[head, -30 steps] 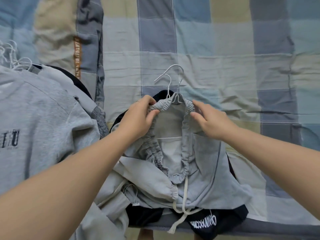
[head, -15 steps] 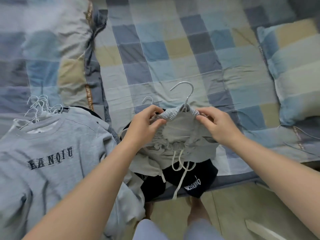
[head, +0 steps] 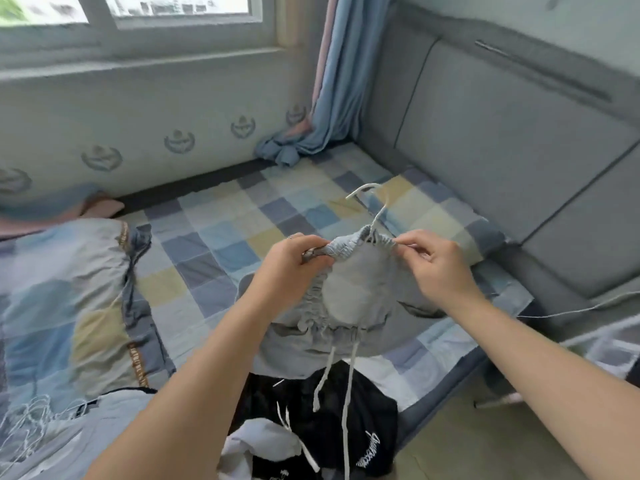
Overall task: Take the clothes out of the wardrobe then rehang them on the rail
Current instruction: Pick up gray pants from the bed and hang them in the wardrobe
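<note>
Looks like the grey shorts [head: 356, 292] are held up just above the near edge of the checked bed [head: 221, 244] so the waistband [head: 346, 249] can be squared up on the white hanger [head: 372, 202] before it goes to the rail. The left hand [head: 298, 261] grips one bunched end and the right hand [head: 436, 268] pinches the other. Both forearms reach forward over the bed's edge.

The hanger [head: 363, 188] shows only its hook; the rest is hidden inside the grey shorts [head: 353, 296]. The white print on the black garment [head: 374, 410] is too blurred to read, and the bottom edge cuts this garment off.
</note>
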